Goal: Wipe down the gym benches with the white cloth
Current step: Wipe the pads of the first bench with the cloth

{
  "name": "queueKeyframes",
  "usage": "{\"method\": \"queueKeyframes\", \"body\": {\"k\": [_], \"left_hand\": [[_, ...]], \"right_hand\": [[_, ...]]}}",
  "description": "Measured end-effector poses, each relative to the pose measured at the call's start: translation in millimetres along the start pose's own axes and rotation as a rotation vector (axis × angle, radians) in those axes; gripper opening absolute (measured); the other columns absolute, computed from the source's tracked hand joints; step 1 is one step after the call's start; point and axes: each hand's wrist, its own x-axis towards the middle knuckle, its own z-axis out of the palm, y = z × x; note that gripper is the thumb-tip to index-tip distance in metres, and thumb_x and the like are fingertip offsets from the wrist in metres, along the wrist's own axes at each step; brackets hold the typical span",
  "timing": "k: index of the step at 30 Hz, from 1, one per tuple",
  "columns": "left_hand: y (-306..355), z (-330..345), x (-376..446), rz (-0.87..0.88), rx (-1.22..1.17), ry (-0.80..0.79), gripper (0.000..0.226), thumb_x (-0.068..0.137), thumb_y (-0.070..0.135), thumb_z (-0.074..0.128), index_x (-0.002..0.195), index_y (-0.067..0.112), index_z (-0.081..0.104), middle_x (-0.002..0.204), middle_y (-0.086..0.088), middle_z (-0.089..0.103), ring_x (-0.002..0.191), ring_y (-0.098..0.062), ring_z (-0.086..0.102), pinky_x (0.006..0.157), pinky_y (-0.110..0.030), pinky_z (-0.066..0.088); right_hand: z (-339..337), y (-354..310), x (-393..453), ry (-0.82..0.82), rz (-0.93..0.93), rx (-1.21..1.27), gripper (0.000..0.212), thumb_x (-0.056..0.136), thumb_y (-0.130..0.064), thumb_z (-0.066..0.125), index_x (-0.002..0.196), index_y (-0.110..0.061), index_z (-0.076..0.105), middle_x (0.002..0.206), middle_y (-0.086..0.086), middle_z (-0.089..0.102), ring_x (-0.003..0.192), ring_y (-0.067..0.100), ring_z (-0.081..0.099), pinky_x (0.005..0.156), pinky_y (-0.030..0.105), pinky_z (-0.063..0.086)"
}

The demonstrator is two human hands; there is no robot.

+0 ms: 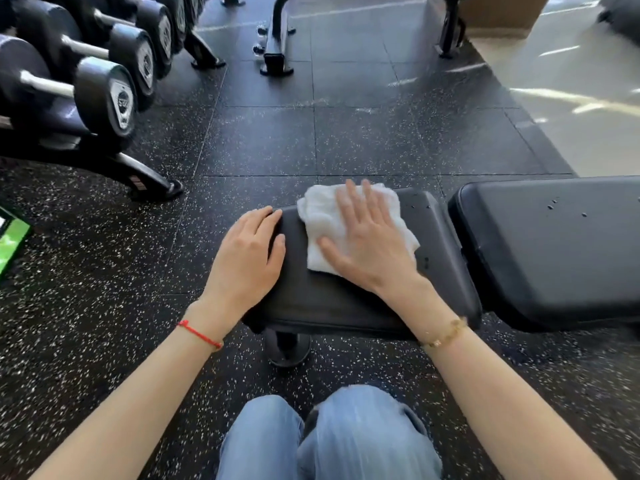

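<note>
Bench seat pad (346, 299), black and padded, is seen at the centre of the view, with the white cloth (322, 220) spread flat on its far half, toward 12 o'clock. The cloth is pressed down by the right hand (367, 240), whose fingers are straight and splayed, nothing being gripped; a flat palm is judged to spread pressure evenly for wiping. At 9 o'clock of the cloth, the pad's left edge is covered by the left hand (249, 251), fingers relaxed and draped over the rim, probably so the bench is steadied. At 3 o'clock, the backrest pad (554, 251) is shown just beside the seat, dotted with droplets (554, 204) and apparently not yet wiped. At 10 o'clock, dumbbells (104, 84) are racked, well apart. Further bench frames (277, 46) are seen at 12 o'clock.
</note>
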Motion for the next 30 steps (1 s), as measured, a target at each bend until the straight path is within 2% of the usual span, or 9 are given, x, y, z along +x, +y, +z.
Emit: {"method": "queueKeyframes", "body": {"k": [3, 7, 10, 14, 18, 21, 24, 26, 30], "left_hand": [[4, 9, 3, -0.043, -0.04, 0.044, 0.042, 0.099, 0.015, 0.048, 0.137, -0.003, 0.051, 0.141, -0.018, 0.051, 0.135, -0.032, 0.044, 0.118, -0.043, 0.031], [6, 16, 4, -0.071, -0.056, 0.067, 0.041, 0.097, 0.013, 0.047, 0.136, -0.003, 0.05, 0.139, -0.019, 0.051, 0.133, -0.033, 0.044, 0.116, -0.046, 0.031], [5, 16, 3, -0.078, -0.072, 0.081, 0.043, 0.096, 0.013, 0.048, 0.136, -0.001, 0.051, 0.14, -0.016, 0.051, 0.133, -0.031, 0.044, 0.117, -0.045, 0.031], [5, 16, 4, -0.086, -0.09, 0.098, 0.043, 0.095, 0.013, 0.05, 0.136, 0.003, 0.052, 0.14, -0.012, 0.052, 0.134, -0.028, 0.044, 0.117, -0.044, 0.03], [3, 16, 3, -0.09, -0.098, 0.113, 0.043, 0.093, 0.013, 0.051, 0.135, 0.006, 0.054, 0.139, -0.01, 0.054, 0.133, -0.026, 0.045, 0.116, -0.042, 0.031], [4, 16, 2, -0.093, -0.109, 0.126, 0.043, 0.094, 0.014, 0.05, 0.136, 0.007, 0.054, 0.139, -0.008, 0.054, 0.134, -0.024, 0.045, 0.116, -0.04, 0.031], [4, 16, 1, -0.091, -0.12, 0.137, 0.043, 0.095, 0.015, 0.05, 0.137, 0.009, 0.054, 0.14, -0.007, 0.054, 0.134, -0.023, 0.045, 0.117, -0.039, 0.031], [3, 16, 1, -0.09, -0.122, 0.139, 0.043, 0.094, 0.015, 0.049, 0.137, 0.009, 0.054, 0.141, -0.007, 0.054, 0.134, -0.023, 0.045, 0.117, -0.039, 0.031], [5, 16, 1, -0.099, -0.127, 0.147, 0.043, 0.094, 0.015, 0.05, 0.136, 0.008, 0.054, 0.141, -0.008, 0.054, 0.134, -0.024, 0.044, 0.117, -0.039, 0.03]], "right_hand": [[2, -10, 6, -0.03, -0.092, 0.027, 0.062, 0.102, -0.052, 0.031, 0.158, -0.029, 0.014, 0.166, 0.002, 0.007, 0.152, 0.029, 0.001, 0.123, 0.042, -0.002], [8, 4, -31, 0.041, -0.081, 0.111, 0.056, 0.102, -0.054, 0.03, 0.155, -0.036, 0.025, 0.165, 0.001, 0.019, 0.152, 0.029, 0.009, 0.124, 0.043, 0.002], [7, 40, -33, 0.045, 0.023, 0.072, 0.053, 0.103, -0.049, 0.035, 0.154, -0.036, 0.028, 0.163, 0.003, 0.023, 0.151, 0.032, 0.016, 0.123, 0.045, 0.007], [-2, 44, 29, -0.012, 0.172, -0.031, 0.05, 0.103, -0.049, 0.026, 0.152, -0.038, 0.027, 0.162, 0.001, 0.023, 0.146, 0.029, 0.021, 0.119, 0.047, 0.012], [8, 1, 10, 0.01, -0.024, -0.071, 0.051, 0.102, -0.051, 0.024, 0.152, -0.043, 0.025, 0.16, -0.001, 0.028, 0.143, 0.035, 0.024, 0.117, 0.05, 0.017], [12, 0, -51, 0.029, -0.07, 0.054, 0.053, 0.099, -0.059, 0.024, 0.151, -0.046, 0.027, 0.162, -0.003, 0.026, 0.149, 0.035, 0.015, 0.123, 0.045, 0.005], [8, 30, -66, 0.013, 0.028, 0.073, 0.057, 0.098, -0.061, 0.022, 0.152, -0.047, 0.023, 0.164, -0.002, 0.019, 0.151, 0.03, 0.011, 0.122, 0.04, -0.003], [4, 51, -42, 0.007, 0.108, 0.026, 0.054, 0.102, -0.054, 0.029, 0.154, -0.042, 0.022, 0.164, 0.002, 0.018, 0.149, 0.032, 0.014, 0.122, 0.044, 0.003], [-4, 57, 17, -0.043, 0.239, -0.007, 0.053, 0.103, -0.05, 0.026, 0.155, -0.04, 0.017, 0.165, 0.002, 0.014, 0.148, 0.033, 0.015, 0.121, 0.049, 0.007]]}}
